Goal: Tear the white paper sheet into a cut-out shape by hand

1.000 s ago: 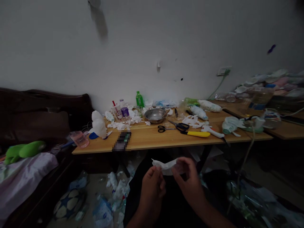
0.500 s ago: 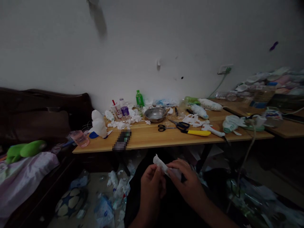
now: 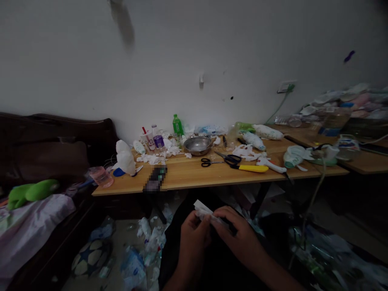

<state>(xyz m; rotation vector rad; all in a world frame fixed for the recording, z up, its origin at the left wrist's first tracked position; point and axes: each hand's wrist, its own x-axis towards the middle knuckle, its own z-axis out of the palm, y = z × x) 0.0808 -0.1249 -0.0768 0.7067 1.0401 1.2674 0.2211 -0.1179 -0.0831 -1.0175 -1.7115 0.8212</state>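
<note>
Over my lap, both hands hold a small white piece [image 3: 202,207] that looks like folded paper or tissue. My left hand [image 3: 195,232] pinches its near left part between thumb and fingers. On its right end, my right hand [image 3: 235,226] is closed with the thumb below and fingers on top. A flat, straight-edged white end sticks out up and left between the hands; the rest is hidden by my fingers. Beyond them, the wooden table [image 3: 182,178] bears black scissors [image 3: 233,159], a yellow-handled cutter [image 3: 253,167] and a white glue gun [image 3: 271,165].
A metal bowl [image 3: 197,146], a green bottle [image 3: 177,125], white scraps [image 3: 151,159] and a white wrapped figure [image 3: 125,157] stand at the back and left of the table. A blurred-out dark object [image 3: 155,178] lies at its front edge. Litter and a ball [image 3: 89,258] cover the floor.
The white piece has turned a little in my fingers, and its upper end now looks flat and straight-edged instead of rounded. My left fingers have shifted slightly along it.
</note>
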